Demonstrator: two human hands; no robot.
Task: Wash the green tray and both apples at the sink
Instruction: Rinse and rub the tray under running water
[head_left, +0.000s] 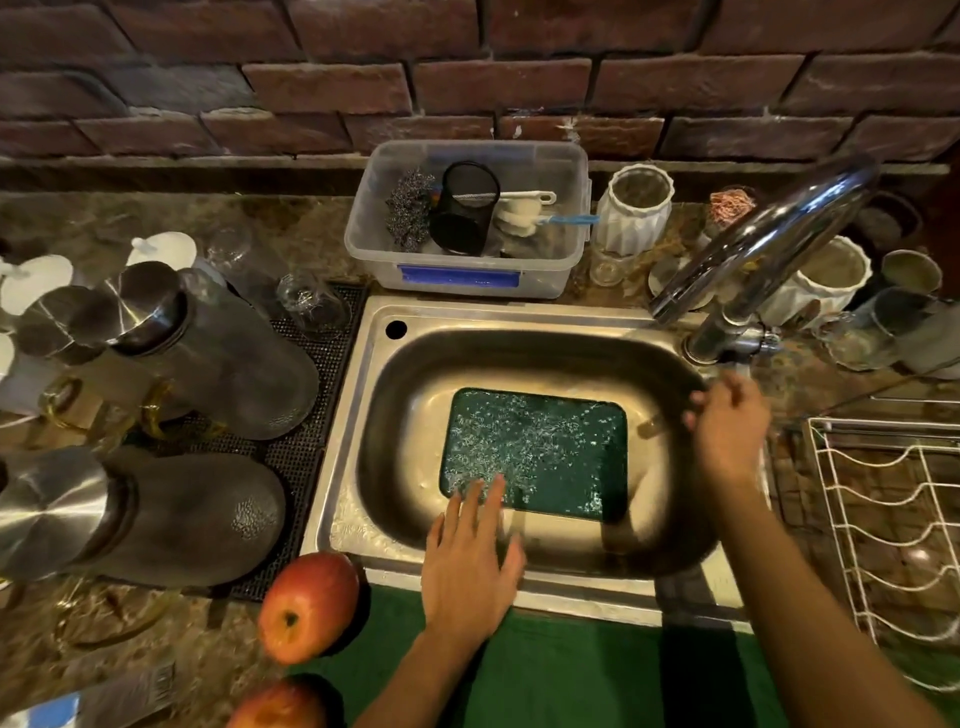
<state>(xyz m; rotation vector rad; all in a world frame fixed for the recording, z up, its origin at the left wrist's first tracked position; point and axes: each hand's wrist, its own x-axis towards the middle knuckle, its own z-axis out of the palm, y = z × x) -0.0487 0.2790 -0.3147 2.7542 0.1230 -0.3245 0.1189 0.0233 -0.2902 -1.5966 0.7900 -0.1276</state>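
A brick wall (467, 78) runs across the back, above a stone counter (156, 649). Set into the counter is a steel sink (405, 395), and the green tray (550, 441) lies flat on the sink floor, wet and speckled with droplets. A curved chrome tap (769, 234) rises from the sink's right rear corner. On the left, two grey jugs (208, 353) with steel lids lie on a black mat (311, 447). Behind the sink stands a clear plastic tub (467, 280) holding a black mesh cup (467, 208), a steel scourer (408, 208) and a brush (566, 220). A white wire rack (893, 530) sits to the right, with white ribbed pots (631, 208) near the tap.

The left hand (470, 561) reaches over the sink's front rim with fingers straight and spread, the tips over the tray's near edge, holding nothing. The right hand (727, 426) hovers at the sink's right rim below the tap base; its fingers are loosely bent and blurred, and whether they grasp anything cannot be told.

One red apple (306, 608) rests on the counter at the sink's front left corner; the second apple (280, 706) lies just below it at the picture's bottom edge.
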